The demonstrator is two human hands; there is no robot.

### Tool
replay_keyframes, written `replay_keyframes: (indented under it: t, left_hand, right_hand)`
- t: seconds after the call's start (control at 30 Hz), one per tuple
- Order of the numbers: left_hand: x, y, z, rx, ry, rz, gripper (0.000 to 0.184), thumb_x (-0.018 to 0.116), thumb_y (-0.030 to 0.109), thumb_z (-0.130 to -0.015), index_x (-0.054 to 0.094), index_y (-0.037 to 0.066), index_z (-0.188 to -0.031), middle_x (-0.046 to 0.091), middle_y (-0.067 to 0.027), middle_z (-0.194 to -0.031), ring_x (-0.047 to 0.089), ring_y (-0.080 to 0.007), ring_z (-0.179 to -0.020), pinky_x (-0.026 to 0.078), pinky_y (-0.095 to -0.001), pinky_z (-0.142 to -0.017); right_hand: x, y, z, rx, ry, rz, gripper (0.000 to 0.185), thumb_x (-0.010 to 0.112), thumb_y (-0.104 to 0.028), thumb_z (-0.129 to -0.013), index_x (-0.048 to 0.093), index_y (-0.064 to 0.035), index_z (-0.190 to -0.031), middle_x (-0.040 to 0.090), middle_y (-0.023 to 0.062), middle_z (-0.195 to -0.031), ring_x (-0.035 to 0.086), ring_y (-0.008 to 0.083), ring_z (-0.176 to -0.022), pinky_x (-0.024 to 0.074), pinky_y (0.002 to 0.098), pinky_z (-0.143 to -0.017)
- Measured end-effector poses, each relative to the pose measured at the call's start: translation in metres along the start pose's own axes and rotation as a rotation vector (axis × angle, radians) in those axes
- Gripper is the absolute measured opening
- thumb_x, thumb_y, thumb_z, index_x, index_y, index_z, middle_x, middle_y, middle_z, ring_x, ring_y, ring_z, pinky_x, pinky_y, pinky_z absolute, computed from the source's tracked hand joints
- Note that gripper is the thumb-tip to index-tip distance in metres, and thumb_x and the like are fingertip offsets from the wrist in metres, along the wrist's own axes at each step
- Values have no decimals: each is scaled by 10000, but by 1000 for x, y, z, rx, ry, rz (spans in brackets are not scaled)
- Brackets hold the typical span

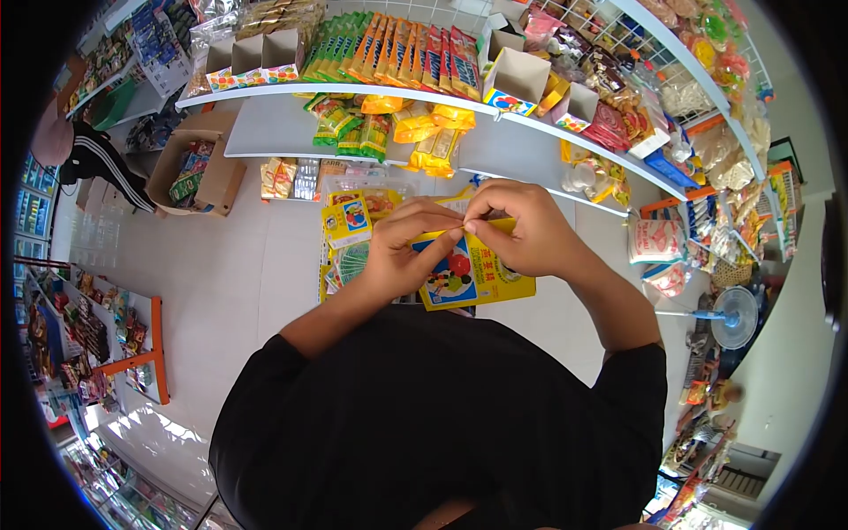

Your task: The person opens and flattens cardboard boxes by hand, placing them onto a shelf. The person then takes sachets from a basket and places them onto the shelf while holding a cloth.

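A yellow cardboard box point(508, 284) with a blue picture panel and red lettering is in front of my chest. My left hand point(399, 247) is closed at its upper left edge, thumb lying along the panel. At the top edge my right hand point(523, 231) pinches with thumb and forefinger, and the fingertips of both hands meet there. What exactly lies between the fingertips is too small to make out. Just left of my left hand is a smaller yellow box point(346, 221) with a similar blue picture, above some green-and-white packets point(352, 263).
Ahead runs a curved white shelf point(380, 89) with green, orange and red packets point(397, 53) and small open cartons point(517, 78). Yellow packs sit on the shelf below. A cardboard carton point(216, 168) stands on the floor at left, near a person in striped trousers. A fan point(735, 318) is at right.
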State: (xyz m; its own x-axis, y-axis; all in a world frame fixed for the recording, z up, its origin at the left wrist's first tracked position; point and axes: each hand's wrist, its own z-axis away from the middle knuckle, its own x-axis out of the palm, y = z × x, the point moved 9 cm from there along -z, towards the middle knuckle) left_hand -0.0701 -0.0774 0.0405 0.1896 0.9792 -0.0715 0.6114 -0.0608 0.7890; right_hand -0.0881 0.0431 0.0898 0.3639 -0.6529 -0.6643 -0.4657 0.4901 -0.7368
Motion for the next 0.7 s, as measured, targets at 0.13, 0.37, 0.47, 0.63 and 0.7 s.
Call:
replay_keyframes:
  t: [0.13, 0.37, 0.47, 0.63, 0.7]
  left_hand:
    - [-1, 4, -1, 37, 12, -21, 84, 712, -4, -807, 686, 6, -886, 705, -104, -926, 664, -236, -871, 486, -357, -819]
    - [-1, 7, 0, 78, 1, -103, 83, 719, 21, -806, 690, 30, -883, 712, -84, -926, 669, -235, -897, 450, -424, -911]
    - [-2, 5, -2, 47, -3, -71, 74, 713, 20, -815, 693, 25, -886, 711, -96, -940, 668, -232, -909, 455, -413, -911]
    - [-10, -26, 6, -192, 150, 234, 109, 659, -29, -855, 690, -16, -958, 694, -140, -1030, 644, -212, -978, 486, -319, -873]
    - [-17, -28, 8, -192, 228, 275, 104, 661, -20, -856, 692, -15, -955, 696, -138, -1018, 643, -213, -979, 476, -333, -900]
  right_hand:
    - [-1, -2, -1, 9, -13, -1, 35, 658, 0, -827, 624, 8, -830, 642, 101, -816, 654, 191, -733, 518, 294, -682]
    - [-1, -2, 0, 12, -6, 4, 45, 666, -7, -821, 623, 3, -825, 645, 101, -823, 654, 194, -727, 523, 302, -680]
    - [-4, -8, 0, 32, -11, 66, 37, 671, -14, -818, 636, -7, -810, 652, 95, -808, 655, 207, -775, 522, 331, -750]
    - [-29, -28, 6, -121, 140, 177, 358, 729, -122, -797, 606, -52, -1125, 604, 132, -1126, 589, 239, -1081, 463, 355, -925]
    - [-40, -9, 13, 20, 150, 153, 795, 780, -242, -768, 370, -89, -1432, 427, 140, -1391, 454, 252, -1281, 377, 361, -1042]
